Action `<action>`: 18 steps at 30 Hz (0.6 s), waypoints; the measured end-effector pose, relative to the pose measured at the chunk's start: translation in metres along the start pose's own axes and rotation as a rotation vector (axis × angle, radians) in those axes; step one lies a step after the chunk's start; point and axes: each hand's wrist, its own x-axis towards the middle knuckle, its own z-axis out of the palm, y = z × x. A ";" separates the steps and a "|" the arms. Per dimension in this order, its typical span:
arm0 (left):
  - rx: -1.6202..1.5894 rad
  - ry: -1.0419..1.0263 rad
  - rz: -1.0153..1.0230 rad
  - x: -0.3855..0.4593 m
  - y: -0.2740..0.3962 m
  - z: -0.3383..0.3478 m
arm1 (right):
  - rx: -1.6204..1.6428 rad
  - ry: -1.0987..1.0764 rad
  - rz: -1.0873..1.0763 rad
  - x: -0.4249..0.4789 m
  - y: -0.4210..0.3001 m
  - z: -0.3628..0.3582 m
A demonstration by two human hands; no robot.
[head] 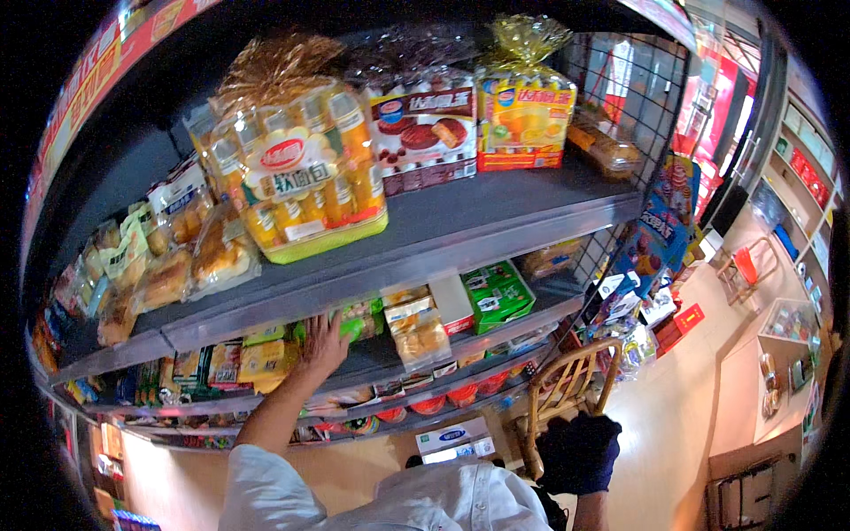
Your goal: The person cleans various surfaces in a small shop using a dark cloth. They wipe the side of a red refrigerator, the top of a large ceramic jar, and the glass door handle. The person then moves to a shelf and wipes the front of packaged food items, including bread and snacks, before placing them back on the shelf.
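Note:
My left hand [323, 345] reaches onto the second shelf, its fingers stretched out beside a bright green packet [362, 321]. Whether the fingertips press on that packet is hard to tell. Yellow packets [265, 362] lie to the left of the hand. To its right is a clear bag of small breads [417, 328]. A dark cloth or glove [579, 454] covers my right hand, low on the right near the bamboo chair; its fingers are hidden. On the shelf above stand a large bag of packaged soft bread [299, 179], a brown pie box [425, 133] and a yellow pie box [526, 123].
The upper shelf's metal front edge [398, 255] runs above my left forearm. Beyond the clear bag sits a green carton [498, 295]. A bamboo chair [571, 378] stands at the right, and a white carton [455, 438] is on the floor. Wire mesh [654, 86] closes the shelf's right end.

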 end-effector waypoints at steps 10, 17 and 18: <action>-0.052 0.678 0.489 0.028 0.104 -0.158 | -0.448 0.670 -0.310 0.186 -0.124 -0.163; 0.100 0.654 0.239 0.054 0.076 -0.187 | -0.041 0.480 -0.532 0.307 -0.173 -0.134; 0.156 0.639 0.243 0.053 0.079 -0.188 | -0.012 0.409 -0.551 0.319 -0.175 -0.120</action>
